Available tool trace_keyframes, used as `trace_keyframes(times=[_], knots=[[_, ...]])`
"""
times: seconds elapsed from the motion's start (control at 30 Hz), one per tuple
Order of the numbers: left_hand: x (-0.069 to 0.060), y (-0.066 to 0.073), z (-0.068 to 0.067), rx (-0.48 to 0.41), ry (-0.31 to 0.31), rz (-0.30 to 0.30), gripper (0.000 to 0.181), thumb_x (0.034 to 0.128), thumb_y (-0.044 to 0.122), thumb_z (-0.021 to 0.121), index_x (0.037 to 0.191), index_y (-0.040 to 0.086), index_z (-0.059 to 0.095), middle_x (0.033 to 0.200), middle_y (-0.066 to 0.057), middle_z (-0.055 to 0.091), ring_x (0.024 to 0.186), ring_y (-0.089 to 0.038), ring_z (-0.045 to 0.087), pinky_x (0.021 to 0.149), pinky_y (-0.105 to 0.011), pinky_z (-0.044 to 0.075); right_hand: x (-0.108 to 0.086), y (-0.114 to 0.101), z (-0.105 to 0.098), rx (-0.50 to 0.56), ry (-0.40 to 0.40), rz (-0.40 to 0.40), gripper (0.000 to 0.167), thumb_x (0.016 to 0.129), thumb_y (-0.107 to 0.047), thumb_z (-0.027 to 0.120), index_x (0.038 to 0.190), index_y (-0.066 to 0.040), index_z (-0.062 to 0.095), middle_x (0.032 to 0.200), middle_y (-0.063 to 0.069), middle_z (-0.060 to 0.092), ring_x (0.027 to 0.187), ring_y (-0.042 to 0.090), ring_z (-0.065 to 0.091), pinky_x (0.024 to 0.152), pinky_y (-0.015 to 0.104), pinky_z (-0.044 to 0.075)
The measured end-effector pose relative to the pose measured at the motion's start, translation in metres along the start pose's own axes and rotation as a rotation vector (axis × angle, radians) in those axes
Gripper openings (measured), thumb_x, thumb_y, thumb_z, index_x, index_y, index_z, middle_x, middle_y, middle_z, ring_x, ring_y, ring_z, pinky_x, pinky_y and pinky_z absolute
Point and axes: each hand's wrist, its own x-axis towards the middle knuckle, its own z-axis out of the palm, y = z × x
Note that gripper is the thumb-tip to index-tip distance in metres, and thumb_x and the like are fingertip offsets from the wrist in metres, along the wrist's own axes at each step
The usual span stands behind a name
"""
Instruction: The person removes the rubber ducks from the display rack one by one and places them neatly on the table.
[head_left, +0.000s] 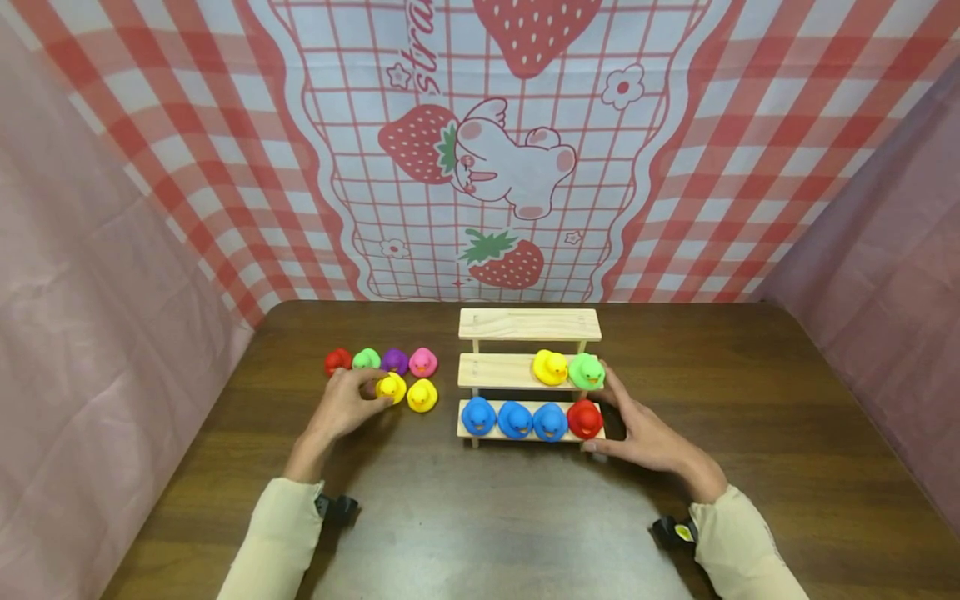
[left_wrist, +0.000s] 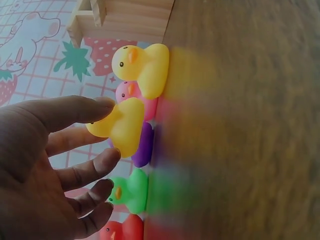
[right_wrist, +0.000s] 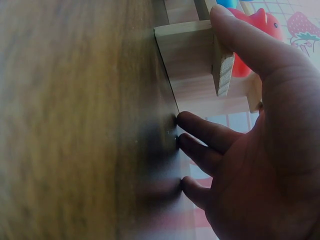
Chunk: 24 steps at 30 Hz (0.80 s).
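On the left of the table, my left hand pinches a yellow rubber duck between thumb and fingers. Whether its base touches the table I cannot tell. Just right of it sits another yellow duck. Behind them stand red, green, purple and pink ducks. My right hand spreads around the right end of a three-step wooden rack. Its thumb touches the lowest step's front edge, and several fingertips rest on the table.
The rack's lowest step carries several blue ducks and a red duck at its right end. On the middle step are a yellow duck and a green duck. A strawberry-print cloth hangs behind the table.
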Motion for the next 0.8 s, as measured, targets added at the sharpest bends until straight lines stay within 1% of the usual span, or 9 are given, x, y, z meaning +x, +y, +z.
trace_keyframes(times=[0.17, 0.27, 0.43, 0.67, 0.8], knots=[[0.0001, -0.0017, 0.0008, 0.010, -0.032, -0.012, 0.036, 0.0771, 0.013, 0.082, 0.109, 0.000, 0.074, 0.077, -0.010, 0.066, 0.084, -0.026, 0.054, 0.080, -0.036, 0.035, -0.0002, 0.0000, 0.0006, 0.001, -0.002, 0.017, 0.121, 0.081, -0.036, 0.083, 0.162, -0.025, -0.007, 0.142, 0.016, 0.058, 0.134, 0.039, 0.052, 0.111, 0.070, 0.029], [0.0005, -0.0020, 0.0011, 0.005, -0.050, -0.026, 0.036, 0.0776, 0.013, 0.081, 0.111, 0.000, 0.073, 0.076, -0.010, 0.066, 0.085, -0.026, 0.054, 0.081, -0.037, 0.035, 0.0000, 0.0004, 0.0009, 0.003, -0.001, 0.021, 0.121, 0.081, -0.036, 0.083, 0.162, -0.025, -0.007, 0.143, 0.016, 0.058, 0.134, 0.039, 0.051, 0.111, 0.070, 0.029], [0.0008, -0.0032, 0.0017, 0.006, -0.069, -0.033, 0.037, 0.0780, 0.013, 0.080, 0.112, 0.000, 0.073, 0.077, -0.010, 0.068, 0.085, -0.026, 0.056, 0.082, -0.038, 0.037, 0.0001, 0.0001, 0.0005, 0.002, -0.008, 0.020, 0.121, 0.082, -0.036, 0.082, 0.161, -0.026, -0.009, 0.144, 0.017, 0.057, 0.135, 0.040, 0.050, 0.111, 0.070, 0.028], [0.0014, -0.0059, 0.0032, 0.004, -0.078, -0.038, 0.040, 0.0781, 0.012, 0.080, 0.114, -0.001, 0.072, 0.078, -0.011, 0.069, 0.086, -0.028, 0.057, 0.082, -0.040, 0.040, -0.0005, -0.0009, -0.0001, 0.003, -0.004, 0.024, 0.121, 0.082, -0.036, 0.082, 0.161, -0.026, -0.008, 0.144, 0.017, 0.057, 0.135, 0.040, 0.051, 0.111, 0.070, 0.029], [0.0013, -0.0043, 0.0014, 0.002, -0.076, -0.039, 0.040, 0.0781, 0.013, 0.080, 0.115, 0.000, 0.071, 0.078, -0.010, 0.070, 0.087, -0.028, 0.057, 0.083, -0.040, 0.039, -0.0004, -0.0007, -0.0003, 0.000, -0.008, 0.026, 0.120, 0.082, -0.037, 0.082, 0.161, -0.027, -0.008, 0.144, 0.018, 0.056, 0.135, 0.041, 0.050, 0.110, 0.071, 0.029]])
